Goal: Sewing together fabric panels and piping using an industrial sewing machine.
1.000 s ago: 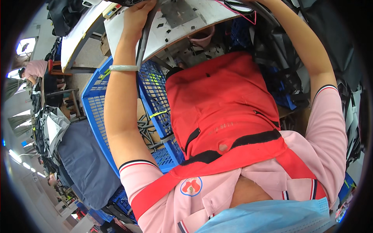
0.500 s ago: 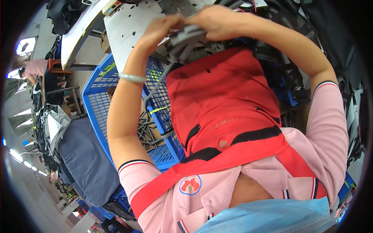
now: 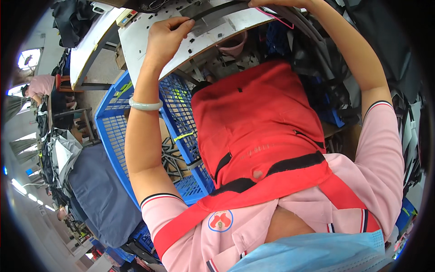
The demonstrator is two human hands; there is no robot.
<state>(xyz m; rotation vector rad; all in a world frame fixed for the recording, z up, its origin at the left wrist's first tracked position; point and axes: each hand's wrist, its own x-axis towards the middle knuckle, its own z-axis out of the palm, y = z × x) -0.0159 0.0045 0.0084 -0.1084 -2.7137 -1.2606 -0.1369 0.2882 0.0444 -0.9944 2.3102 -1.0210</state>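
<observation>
At the top, a long dark strip of webbing or trim stretches between my hands over the white worktable. My left hand, with a pale bangle on its wrist, pinches the strip's left end between thumb and fingers. My right hand is cut off by the upper edge; its fingers meet the strip's other end, though the grip is only partly seen. Several dark grey strips curve down beside the right hand. A thin metal plate lies on the tabletop under the strip.
The white worktable carries small black scraps. A blue plastic crate with grey pieces inside stands left of my red apron. A pink basket sits beneath the table edge. Dark material hangs at right; a person works far left.
My hands have moved apart, the left one leftward and the right one up and right. The grey strips bunched between them have gone from there; one strip is now stretched out.
</observation>
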